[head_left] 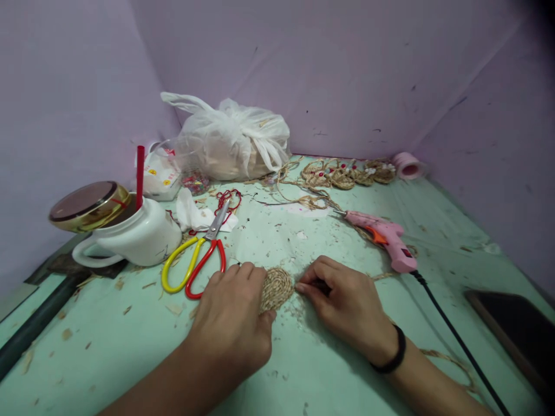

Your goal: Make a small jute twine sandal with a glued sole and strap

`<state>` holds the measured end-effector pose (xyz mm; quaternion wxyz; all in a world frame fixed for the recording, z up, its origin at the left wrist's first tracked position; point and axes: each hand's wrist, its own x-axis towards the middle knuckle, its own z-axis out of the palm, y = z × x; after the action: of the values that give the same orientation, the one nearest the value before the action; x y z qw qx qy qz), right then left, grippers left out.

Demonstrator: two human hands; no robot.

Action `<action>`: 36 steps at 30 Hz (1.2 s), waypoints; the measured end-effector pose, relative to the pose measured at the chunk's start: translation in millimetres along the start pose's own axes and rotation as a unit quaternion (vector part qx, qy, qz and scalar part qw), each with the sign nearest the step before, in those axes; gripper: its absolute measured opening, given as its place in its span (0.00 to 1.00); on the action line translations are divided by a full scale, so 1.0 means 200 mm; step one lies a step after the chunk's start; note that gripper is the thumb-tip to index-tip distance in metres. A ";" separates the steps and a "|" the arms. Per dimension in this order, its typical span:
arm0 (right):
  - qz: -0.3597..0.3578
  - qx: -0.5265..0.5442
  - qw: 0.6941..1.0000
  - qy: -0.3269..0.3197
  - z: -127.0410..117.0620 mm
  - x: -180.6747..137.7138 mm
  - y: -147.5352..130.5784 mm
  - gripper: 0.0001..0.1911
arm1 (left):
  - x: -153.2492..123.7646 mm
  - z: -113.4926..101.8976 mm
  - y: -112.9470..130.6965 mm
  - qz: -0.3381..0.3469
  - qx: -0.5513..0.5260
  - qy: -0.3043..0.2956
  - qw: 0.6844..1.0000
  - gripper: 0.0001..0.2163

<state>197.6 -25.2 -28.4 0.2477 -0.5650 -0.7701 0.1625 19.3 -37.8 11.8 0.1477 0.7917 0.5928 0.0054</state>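
A flat, oval coil of braided straw cord (278, 288) lies on the green tabletop between my hands. My left hand (236, 312) is closed over the coil's left side, with the thumb at its lower edge, and hides part of it. Just right of the coil, my right hand (342, 300) pinches with thumb and forefinger close to its edge; what is in the pinch is too small to make out. A black band circles the right wrist. Straw cord (451, 361) loops on the table beside that forearm. Scissors (212, 231) with yellow and red handles lie beyond my left hand.
A pink glue gun (381, 234) with a black cable lies at right, near a dark phone (511, 335). Finished-looking straw pieces (347, 174) and a pink roll (408, 166) sit behind. A white mug (139, 234), plastic bag (236, 141) and dark-handled tool (41, 320) occupy the left.
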 end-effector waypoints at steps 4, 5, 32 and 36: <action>-0.044 -0.017 0.999 -0.001 0.00 0.02 0.01 0.04 | 0.00 0.00 0.00 0.005 -0.002 -0.005 1.000 0.11; -0.057 -0.020 0.998 -0.003 0.00 0.02 0.02 0.05 | 0.00 0.00 0.00 0.008 -0.004 -0.004 1.000 0.11; -0.083 -0.011 0.996 -0.040 -0.03 0.06 0.04 0.05 | 0.02 -0.02 -0.03 0.091 -0.011 -0.020 0.996 0.15; -0.062 -0.017 0.998 -0.011 -0.03 0.07 0.03 0.02 | 0.03 -0.01 -0.03 0.093 -0.011 -0.014 0.996 0.15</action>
<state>202.9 -9.4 -24.2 0.2388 -0.5183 -0.8092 0.1397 14.2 -30.1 11.8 0.1637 0.8415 0.5147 0.0141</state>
